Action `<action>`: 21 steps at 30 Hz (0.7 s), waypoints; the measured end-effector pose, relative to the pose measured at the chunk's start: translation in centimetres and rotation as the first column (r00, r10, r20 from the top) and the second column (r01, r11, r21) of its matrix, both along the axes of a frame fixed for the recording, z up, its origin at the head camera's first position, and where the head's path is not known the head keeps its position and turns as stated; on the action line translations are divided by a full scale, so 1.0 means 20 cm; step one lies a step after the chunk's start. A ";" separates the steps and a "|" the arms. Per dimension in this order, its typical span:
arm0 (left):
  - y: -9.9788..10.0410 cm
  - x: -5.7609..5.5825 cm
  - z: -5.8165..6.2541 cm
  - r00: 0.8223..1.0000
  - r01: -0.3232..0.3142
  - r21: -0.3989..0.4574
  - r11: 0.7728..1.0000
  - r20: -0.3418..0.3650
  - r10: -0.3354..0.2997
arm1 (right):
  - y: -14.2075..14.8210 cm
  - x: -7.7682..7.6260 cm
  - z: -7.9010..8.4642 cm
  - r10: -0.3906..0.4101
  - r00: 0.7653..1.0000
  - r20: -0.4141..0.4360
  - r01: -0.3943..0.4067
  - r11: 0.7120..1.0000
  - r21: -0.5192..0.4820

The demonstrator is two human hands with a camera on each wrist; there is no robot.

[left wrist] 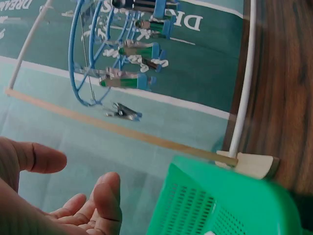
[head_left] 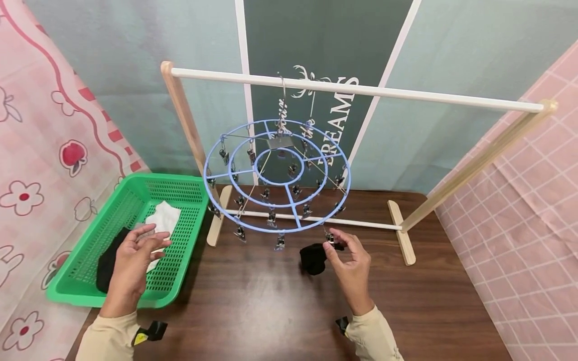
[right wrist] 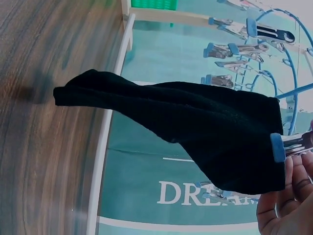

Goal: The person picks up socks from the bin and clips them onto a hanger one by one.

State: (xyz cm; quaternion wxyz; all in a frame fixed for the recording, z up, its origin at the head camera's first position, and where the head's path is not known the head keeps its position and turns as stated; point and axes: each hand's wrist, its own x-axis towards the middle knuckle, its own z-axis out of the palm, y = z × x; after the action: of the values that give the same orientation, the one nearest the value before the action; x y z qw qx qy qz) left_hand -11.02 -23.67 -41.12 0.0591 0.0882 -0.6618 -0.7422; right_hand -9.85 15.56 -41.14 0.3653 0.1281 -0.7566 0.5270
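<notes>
A black sock [head_left: 313, 259] hangs by its cuff from a metal clip [right wrist: 293, 145] with blue tips, at the near right side of the blue round drying hanger [head_left: 289, 186]. My right hand [head_left: 354, 268] pinches that clip between thumb and fingers. In the right wrist view the sock [right wrist: 195, 120] stretches away from the clip toward the table. My left hand [head_left: 135, 250] is over the basket's near part, its fingers loosely bent and nothing between them. The left wrist view shows its thumb and fingers [left wrist: 107, 198] apart.
Below my left hand, a green basket [head_left: 191, 250] holds a white cloth [head_left: 168, 216] and a black one [head_left: 107, 260]. The hanger hooks over a white rail [head_left: 361, 90] on a wooden stand [head_left: 478, 170]. Several clips dangle from its rings. A pink tiled wall [head_left: 537, 200] borders the right.
</notes>
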 end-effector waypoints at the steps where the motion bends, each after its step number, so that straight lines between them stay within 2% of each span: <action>1: -0.02 0.00 0.00 1.000 -0.013 0.024 1.000 0.004 0.013 | 0.00 0.00 0.00 0.001 1.000 0.000 -0.001 1.000 0.000; 4: -0.07 -0.01 -0.01 0.999 -0.050 0.101 0.994 0.021 0.048 | 0.01 0.00 0.00 -0.004 1.000 0.000 0.004 1.000 0.004; 7: -0.12 -0.03 -0.01 0.993 -0.114 0.170 0.979 0.055 0.106 | 0.01 -0.01 0.00 -0.007 1.000 0.000 0.007 1.000 0.012; 11: -0.18 -0.06 -0.01 0.972 -0.216 0.179 0.960 0.131 0.194 | 0.02 -0.02 0.01 -0.010 1.000 0.003 0.010 1.000 0.029; 16: -0.24 -0.10 -0.02 0.944 -0.269 0.078 0.960 0.221 0.247 | 0.03 -0.02 0.01 -0.011 1.000 0.011 0.010 0.999 0.041; 21: -0.29 -0.13 -0.04 0.930 -0.238 -0.077 0.968 0.268 0.250 | 0.03 -0.03 0.01 -0.011 1.000 0.004 0.011 0.999 0.044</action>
State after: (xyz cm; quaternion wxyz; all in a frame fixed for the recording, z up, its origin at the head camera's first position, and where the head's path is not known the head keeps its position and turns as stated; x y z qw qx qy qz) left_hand -13.68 -29.56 -41.84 0.0601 0.2708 -0.6633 -0.6950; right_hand -10.40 16.21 -41.00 0.3637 0.1306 -0.7695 0.5084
